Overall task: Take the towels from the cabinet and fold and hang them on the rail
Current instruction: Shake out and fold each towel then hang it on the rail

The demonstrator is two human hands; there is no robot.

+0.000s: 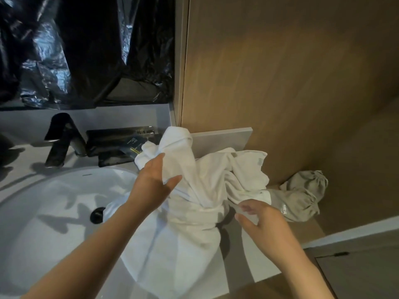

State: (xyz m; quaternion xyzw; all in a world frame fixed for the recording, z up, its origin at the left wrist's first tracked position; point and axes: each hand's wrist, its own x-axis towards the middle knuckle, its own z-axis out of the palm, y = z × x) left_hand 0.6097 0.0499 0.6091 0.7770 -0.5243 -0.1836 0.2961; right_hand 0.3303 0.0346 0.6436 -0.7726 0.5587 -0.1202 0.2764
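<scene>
Towel (207, 186), soft, limp and light, lies bunched on the tabletop (254, 260), left hand (154, 184) grasping its gathered middle, right hand (261, 221) pinching an edge; corners judged the surest hold.

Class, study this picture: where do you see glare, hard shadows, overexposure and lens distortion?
Head view: glare streaks the black plastic sheet; head view: hard arm shadows cross the sink basin; head view: the white towel is nearly washed out; head view: the wood panel edge bows.
</scene>
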